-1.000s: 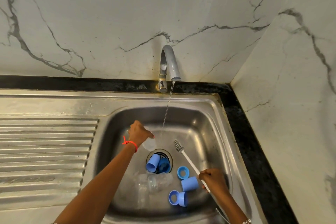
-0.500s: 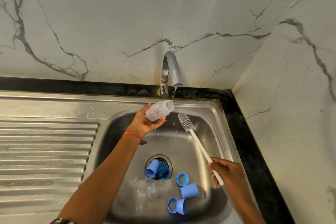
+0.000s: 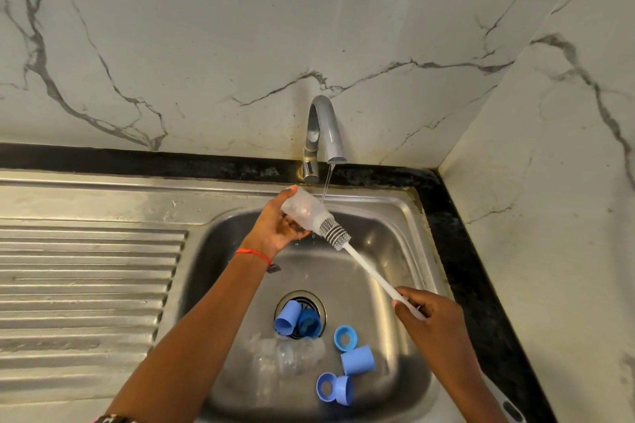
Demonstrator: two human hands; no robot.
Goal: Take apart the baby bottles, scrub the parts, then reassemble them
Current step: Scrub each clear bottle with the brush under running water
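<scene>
Holding the white handle of a bottle brush, the right hand has its fingers curled tight around the end of the stick, so this grip is closed on the brush. Down and to the left of that grip, on the bottom of the steel sink, lie the loose blue parts: a blue cap on its side, a blue ring just beside it, and lower down another ring and cap touching each other. Further left of them a clear bottle lies on its side, hard to see against the metal. Just above it, a blue cap and a darker blue part sit on the drain hole. Up from the right grip, the stick runs to the grey bristle head, which is right at the mouth of a clear baby bottle. The left hand holds that bottle with its fingers wrapped around the body, so this grip is closed on the bottle. The bottle is tipped, with its mouth pointing down and right toward the brush. A red string goes around the left wrist. Just above the left grip, a thin stream of water falls from the grey tap onto the bottle. Behind the tap stands a white marble wall with dark veins.
</scene>
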